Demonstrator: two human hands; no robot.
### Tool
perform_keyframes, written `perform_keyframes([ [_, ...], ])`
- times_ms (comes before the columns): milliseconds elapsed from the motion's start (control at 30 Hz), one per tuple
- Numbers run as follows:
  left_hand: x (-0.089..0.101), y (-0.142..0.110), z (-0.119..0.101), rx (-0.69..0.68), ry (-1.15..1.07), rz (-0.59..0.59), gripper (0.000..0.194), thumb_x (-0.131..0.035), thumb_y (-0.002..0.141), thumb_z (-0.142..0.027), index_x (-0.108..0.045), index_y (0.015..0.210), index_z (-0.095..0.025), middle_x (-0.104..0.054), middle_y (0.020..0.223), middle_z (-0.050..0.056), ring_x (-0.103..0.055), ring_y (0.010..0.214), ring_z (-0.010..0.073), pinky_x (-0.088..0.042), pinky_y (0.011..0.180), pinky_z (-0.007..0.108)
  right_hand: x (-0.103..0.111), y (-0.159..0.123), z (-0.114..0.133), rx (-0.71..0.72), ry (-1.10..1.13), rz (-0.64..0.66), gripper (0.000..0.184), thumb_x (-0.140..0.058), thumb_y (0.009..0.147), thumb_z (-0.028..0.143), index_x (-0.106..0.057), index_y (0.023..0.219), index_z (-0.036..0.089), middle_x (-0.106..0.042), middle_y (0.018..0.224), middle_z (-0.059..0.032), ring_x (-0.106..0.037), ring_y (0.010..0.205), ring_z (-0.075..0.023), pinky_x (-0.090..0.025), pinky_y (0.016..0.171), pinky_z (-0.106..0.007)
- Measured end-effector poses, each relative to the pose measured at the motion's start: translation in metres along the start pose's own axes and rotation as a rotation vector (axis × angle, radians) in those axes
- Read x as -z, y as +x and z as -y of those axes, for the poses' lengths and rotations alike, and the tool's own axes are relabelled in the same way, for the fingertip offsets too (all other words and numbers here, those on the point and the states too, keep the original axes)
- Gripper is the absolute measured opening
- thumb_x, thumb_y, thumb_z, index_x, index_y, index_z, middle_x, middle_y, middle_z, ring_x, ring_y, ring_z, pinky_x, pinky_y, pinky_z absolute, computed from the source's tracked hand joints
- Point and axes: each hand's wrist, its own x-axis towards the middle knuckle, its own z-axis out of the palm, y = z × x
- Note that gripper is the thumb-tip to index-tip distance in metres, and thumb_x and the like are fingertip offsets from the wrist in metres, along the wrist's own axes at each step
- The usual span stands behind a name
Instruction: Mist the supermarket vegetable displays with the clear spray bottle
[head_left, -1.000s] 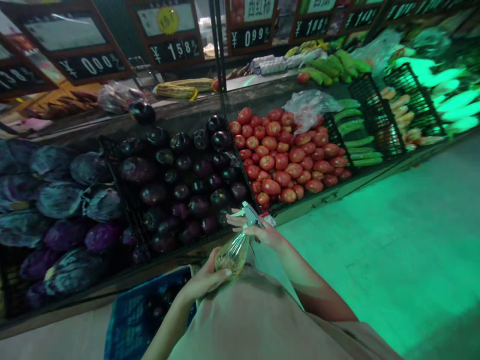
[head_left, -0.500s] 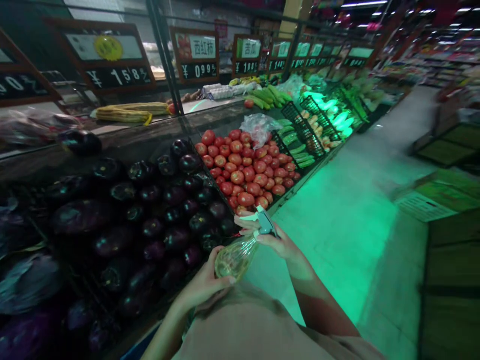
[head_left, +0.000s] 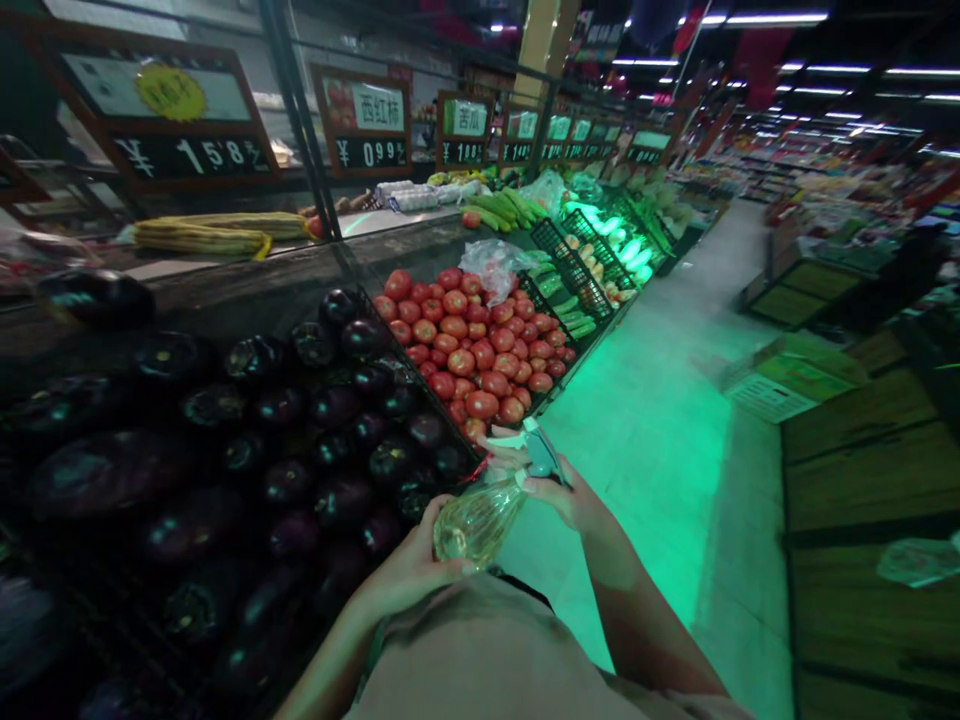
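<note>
A clear, yellowish spray bottle (head_left: 480,522) with a grey and white trigger head is held tilted in front of my body. My left hand (head_left: 420,560) wraps round the bottle's base, thumb along its lower side. At the neck and trigger head, my right hand (head_left: 551,490) is closed, with some fingers behind the trigger. Just beyond the bottle lie red tomatoes (head_left: 480,350) heaped in a black crate. To the left of my hands spreads a large pile of dark eggplants (head_left: 330,450).
Price signs (head_left: 364,120) hang along the back of the stand. A plastic bag (head_left: 495,265) lies on the tomatoes, and cucumbers (head_left: 551,285) sit in a crate beyond. An aisle floor (head_left: 637,420) runs on the right, beside a cardboard box (head_left: 795,375) and wooden crates (head_left: 855,480).
My view has turned to the right, so the stand has shifted left and more of the aisle shows. Both hands keep their hold on the spray bottle.
</note>
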Motion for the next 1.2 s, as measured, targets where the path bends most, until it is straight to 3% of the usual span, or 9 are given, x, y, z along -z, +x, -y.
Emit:
perform_keyframes([
  [200, 0.007, -0.001, -0.003, -0.009, -0.030, -0.012, 0.060, -0.054, 0.061, -0.025, -0.021, 0.111, -0.022, -0.040, 0.105, 0.002, -0.038, 0.097, 0.0157, -0.030, 0.082, 0.025, -0.009, 0.011, 0.023, 0.154, -0.115, 0.107, 0.039, -0.047, 0.065, 0.029, -0.043, 0.104, 0.026, -0.047, 0.106, -0.0017, -0.030, 0.107, -0.0190, -0.023, 0.088, -0.037],
  [400, 0.006, 0.012, -0.005, 0.005, -0.050, -0.080, 0.061, -0.054, 0.061, -0.025, -0.019, 0.111, -0.023, -0.041, 0.103, 0.001, -0.039, 0.095, 0.0156, -0.031, 0.081, 0.026, 0.005, 0.032, 0.030, 0.208, -0.279, 0.167, 0.036, -0.044, 0.067, 0.027, -0.045, 0.103, 0.028, -0.046, 0.107, 0.0029, -0.022, 0.111, -0.0184, -0.013, 0.092, -0.036],
  [600, -0.004, 0.044, -0.008, -0.021, -0.150, -0.137, 0.060, -0.054, 0.060, -0.025, -0.021, 0.110, -0.023, -0.040, 0.103, 0.002, -0.039, 0.095, 0.0159, -0.030, 0.081, 0.027, 0.035, 0.067, 0.028, 0.241, -0.288, 0.263, 0.036, -0.042, 0.069, 0.025, -0.044, 0.104, 0.028, -0.045, 0.108, 0.0045, -0.023, 0.110, -0.0183, -0.012, 0.093, -0.036],
  [767, -0.014, 0.085, -0.016, -0.034, -0.189, -0.281, 0.059, -0.053, 0.061, -0.025, -0.023, 0.111, -0.023, -0.038, 0.106, 0.002, -0.036, 0.098, 0.0161, -0.027, 0.084, 0.029, 0.066, 0.109, 0.032, 0.259, -0.236, 0.371, 0.034, -0.039, 0.071, 0.023, -0.044, 0.104, 0.029, -0.045, 0.107, 0.0046, -0.025, 0.110, -0.0179, -0.014, 0.092, -0.037],
  [1000, -0.022, 0.139, -0.037, -0.052, -0.323, -0.372, 0.063, -0.055, 0.059, -0.026, -0.020, 0.112, -0.024, -0.037, 0.107, 0.003, -0.037, 0.098, 0.0167, -0.027, 0.084, 0.030, 0.105, 0.159, 0.051, 0.308, -0.169, 0.527, 0.038, -0.041, 0.069, 0.020, -0.041, 0.106, 0.030, -0.044, 0.109, 0.0056, -0.024, 0.111, -0.0178, -0.015, 0.092, -0.038],
  [1200, -0.034, 0.168, -0.052, -0.077, -0.418, -0.449, 0.071, -0.058, 0.056, -0.023, -0.016, 0.113, -0.022, -0.033, 0.112, 0.006, -0.033, 0.103, 0.0183, -0.023, 0.087, 0.033, 0.138, 0.184, 0.074, 0.400, -0.194, 0.703, 0.040, -0.047, 0.064, 0.023, -0.045, 0.103, 0.028, -0.044, 0.108, 0.0038, -0.028, 0.108, -0.0194, -0.019, 0.091, -0.036],
])
